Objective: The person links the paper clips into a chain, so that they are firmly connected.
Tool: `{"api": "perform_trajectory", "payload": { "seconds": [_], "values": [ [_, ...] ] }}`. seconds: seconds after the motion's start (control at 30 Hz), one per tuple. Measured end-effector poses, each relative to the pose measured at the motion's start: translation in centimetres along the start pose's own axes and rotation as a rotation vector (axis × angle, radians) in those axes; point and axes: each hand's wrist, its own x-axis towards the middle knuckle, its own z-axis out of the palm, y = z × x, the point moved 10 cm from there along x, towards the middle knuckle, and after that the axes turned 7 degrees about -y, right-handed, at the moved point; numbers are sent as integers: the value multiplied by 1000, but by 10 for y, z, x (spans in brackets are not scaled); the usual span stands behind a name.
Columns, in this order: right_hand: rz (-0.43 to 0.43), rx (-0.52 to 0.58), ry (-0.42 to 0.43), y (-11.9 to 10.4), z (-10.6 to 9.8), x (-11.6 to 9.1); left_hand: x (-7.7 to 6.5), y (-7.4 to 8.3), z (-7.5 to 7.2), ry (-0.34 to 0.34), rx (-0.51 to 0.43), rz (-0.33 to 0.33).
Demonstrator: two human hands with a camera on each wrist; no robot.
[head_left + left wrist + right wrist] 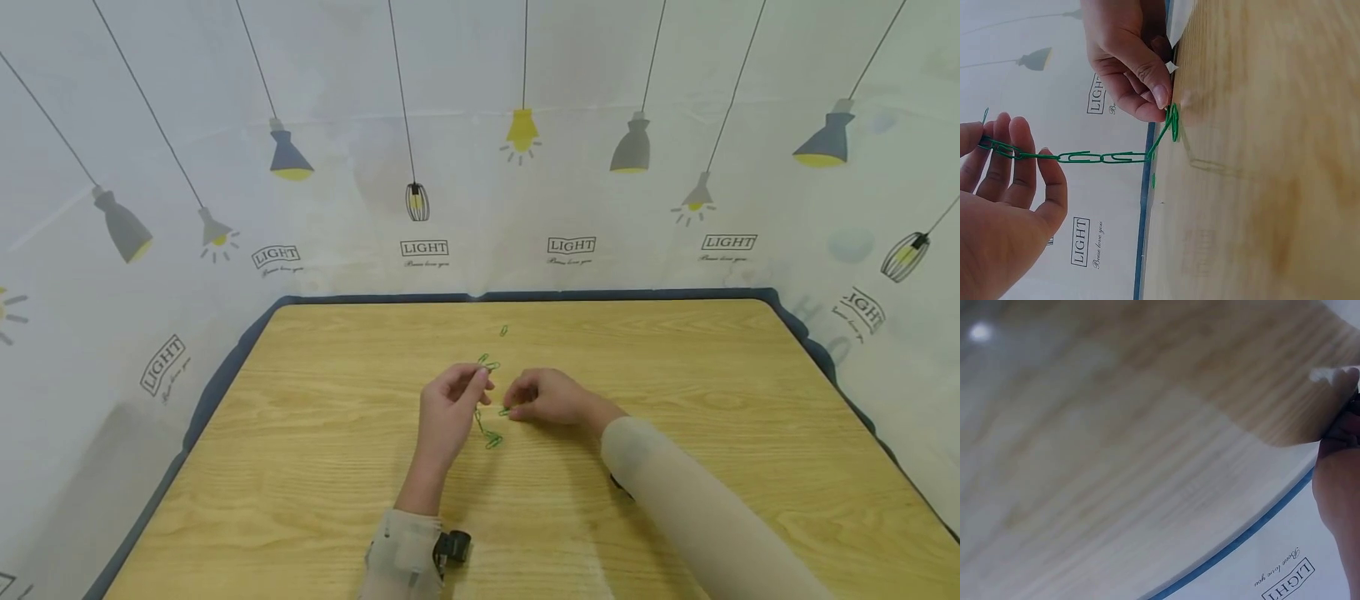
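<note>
A chain of green paper clips (1080, 157) hangs from my left hand (448, 417). The thumb and fingertips pinch its upper end, where two clips (491, 366) stick out past the fingers. Its lower clips (492, 440) bunch together close over the table. Facing it, my right hand (551, 396) pinches a single green paper clip (503, 412) between thumb and forefinger, low over the wood. In the left wrist view the right hand's fingertips overlap the chain's low end. Only part of the right hand (1341, 481) shows at the right wrist view's edge, its fingertips dark.
One loose green paper clip (504, 331) lies on the wooden table (337, 467) beyond both hands. A dark blue border (375, 298) runs along the table's far edge. Behind it hangs a pale backdrop (480, 83) printed with lamps.
</note>
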Motion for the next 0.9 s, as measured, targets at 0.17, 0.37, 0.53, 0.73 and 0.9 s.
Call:
{"api": "perform_trajectory", "payload": {
  "seconds": [0.17, 0.37, 0.53, 0.73, 0.9],
  "values": [
    [16, 11, 7, 1, 0, 0, 0, 0, 1, -6, 2, 2],
    [32, 25, 3, 1, 0, -1, 1, 0, 1, -7, -3, 2],
    [33, 27, -5, 0, 0, -1, 1, 0, 2, -10, -9, -3],
    [42, 38, -7, -1, 1, -1, 1, 1, 2, -12, -3, -4],
    [41, 30, 1, -1, 0, 0, 1, 1, 3, -12, 2, -2]
  ]
}}
